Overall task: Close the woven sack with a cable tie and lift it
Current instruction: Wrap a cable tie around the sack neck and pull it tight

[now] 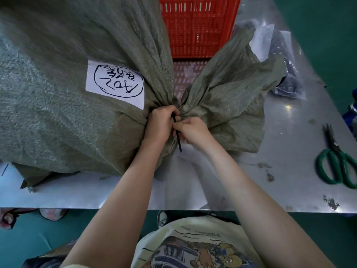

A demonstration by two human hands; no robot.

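A big olive-green woven sack (pixel 67 113) lies full on the metal table (pixel 280 151), with a white hand-lettered paper label (pixel 116 86) stuck on it. Its mouth is bunched into a neck, and the loose end (pixel 231 89) fans out to the right. My left hand (pixel 161 124) is closed around the neck. My right hand (pixel 193 131) pinches a black cable tie (pixel 178 135) at the neck. The tie's free tail points down towards me. How far the tie wraps the neck is hidden by my fingers.
A red plastic crate (pixel 199 26) stands behind the sack. Green-handled scissors (pixel 337 163) lie at the right of the table. Clear bags of dark items (pixel 286 60) lie at the back right. The table's front edge runs just before my body.
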